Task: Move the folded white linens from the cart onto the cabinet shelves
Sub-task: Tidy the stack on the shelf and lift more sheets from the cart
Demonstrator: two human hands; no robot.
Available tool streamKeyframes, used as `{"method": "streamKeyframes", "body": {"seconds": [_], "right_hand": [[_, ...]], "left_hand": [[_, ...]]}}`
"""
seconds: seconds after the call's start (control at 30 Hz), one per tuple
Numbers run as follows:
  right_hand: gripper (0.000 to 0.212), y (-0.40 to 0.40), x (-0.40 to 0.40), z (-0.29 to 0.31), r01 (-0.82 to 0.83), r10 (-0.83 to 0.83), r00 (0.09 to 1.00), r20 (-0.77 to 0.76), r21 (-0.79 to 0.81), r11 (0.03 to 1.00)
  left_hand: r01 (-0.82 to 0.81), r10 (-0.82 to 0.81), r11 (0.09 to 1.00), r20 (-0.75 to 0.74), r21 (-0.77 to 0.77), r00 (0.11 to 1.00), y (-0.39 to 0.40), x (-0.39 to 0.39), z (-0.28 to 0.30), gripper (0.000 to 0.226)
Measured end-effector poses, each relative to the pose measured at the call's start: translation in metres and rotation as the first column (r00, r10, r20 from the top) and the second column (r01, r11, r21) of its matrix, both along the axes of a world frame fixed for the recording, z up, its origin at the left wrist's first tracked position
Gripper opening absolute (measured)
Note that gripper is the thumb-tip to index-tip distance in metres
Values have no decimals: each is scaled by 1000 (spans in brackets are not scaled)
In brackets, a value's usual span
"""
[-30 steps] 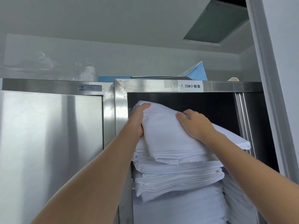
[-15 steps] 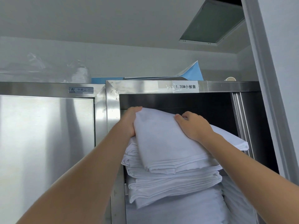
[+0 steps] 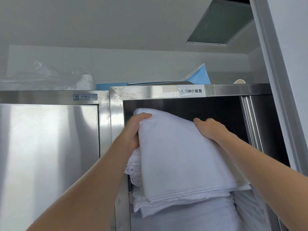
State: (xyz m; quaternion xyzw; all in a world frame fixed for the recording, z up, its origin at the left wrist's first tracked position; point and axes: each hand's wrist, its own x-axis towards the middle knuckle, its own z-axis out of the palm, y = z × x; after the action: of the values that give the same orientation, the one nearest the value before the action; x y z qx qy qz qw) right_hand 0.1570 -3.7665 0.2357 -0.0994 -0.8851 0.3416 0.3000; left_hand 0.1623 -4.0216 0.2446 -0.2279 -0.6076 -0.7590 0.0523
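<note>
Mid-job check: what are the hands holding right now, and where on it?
The top folded white linen: left hand grips its far left corner, right hand presses on its far right edge, atop the stack.

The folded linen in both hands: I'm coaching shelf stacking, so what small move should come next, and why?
Probably push the folded linen further back into the open cabinet. Its near edge overhangs the stack below and its far end is tilted up. The left hand grips its left edge and the right hand presses on top, so both are placed to slide it in.
</note>
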Motion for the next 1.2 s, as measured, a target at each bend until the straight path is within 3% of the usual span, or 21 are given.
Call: {"method": "streamKeyframes", "body": {"seconds": [0.13, 0.47, 0.67, 0.83, 0.97, 1.13, 1.2], "right_hand": [[73, 16, -5, -6, -13, 16, 999, 44, -75, 997], [70, 40, -9, -16, -73, 67, 997, -32, -284, 956], [55, 50, -6, -13, -113, 88, 992, -89, -323, 940], [48, 55, 0, -11, -165, 153, 986, -63, -402, 900], [63, 56, 2, -11, -166, 187, 982, 10, -415, 895], [63, 51, -4, -20, -168, 124, 984, -129, -429, 888], [55, 49, -5, -24, -137, 64, 980, -188, -403, 905]], "left_hand": [[-39, 39, 999, 5, 18, 999, 3, 3, 1, 29], [-27, 32, 996, -65, 85, 997, 8, 5, 1, 29], [-44, 60, 986, -94, 163, 994, 11, 0, 2, 66], [-98, 105, 986, -46, 132, 993, 9, 6, 2, 45], [-100, 101, 994, -7, 52, 995, 7, 8, 4, 47], [-132, 132, 991, 11, 36, 991, 10, 15, 8, 46], [-136, 135, 986, 15, 93, 991, 9, 14, 9, 44]]}}
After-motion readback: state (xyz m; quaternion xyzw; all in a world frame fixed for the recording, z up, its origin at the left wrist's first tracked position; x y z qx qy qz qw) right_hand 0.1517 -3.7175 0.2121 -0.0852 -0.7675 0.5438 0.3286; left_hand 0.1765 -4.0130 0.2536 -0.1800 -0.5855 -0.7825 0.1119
